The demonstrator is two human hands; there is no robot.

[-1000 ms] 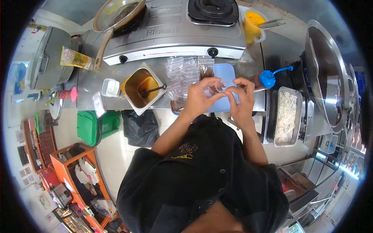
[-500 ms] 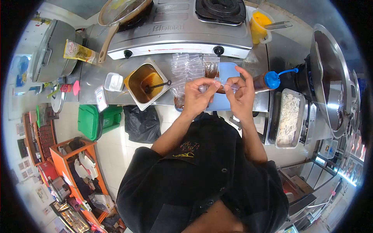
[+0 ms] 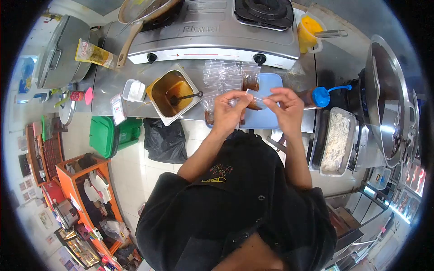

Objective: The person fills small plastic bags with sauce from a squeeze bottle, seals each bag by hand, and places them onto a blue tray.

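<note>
My left hand (image 3: 229, 110) and my right hand (image 3: 288, 108) pinch the top edge of a small clear zip bag (image 3: 257, 98) between thumbs and fingers. Dark brown sauce appears to lie low in the bag, partly hidden by my fingers. Beneath my hands is a blue tray (image 3: 267, 119). More clear zip bags (image 3: 221, 74) lie in overlapping rows left of it, and another bag with brown sauce (image 3: 250, 81) rests at its upper left edge. Farther left, a metal container (image 3: 174, 95) holds brown sauce and a black-handled ladle (image 3: 187, 96).
A gas stove (image 3: 212, 38) stands at the back, with a frying pan (image 3: 151, 16) on its left burner. Right of the tray is a bottle with a blue cap (image 3: 321, 96). A metal tray of flour (image 3: 337, 142) sits at the right, and a white tub (image 3: 134, 91) at the left.
My right hand has shifted slightly right and its raised fingers have lowered toward the bag's edge. Both hands still hold the bag. The whole view has shifted a little.
</note>
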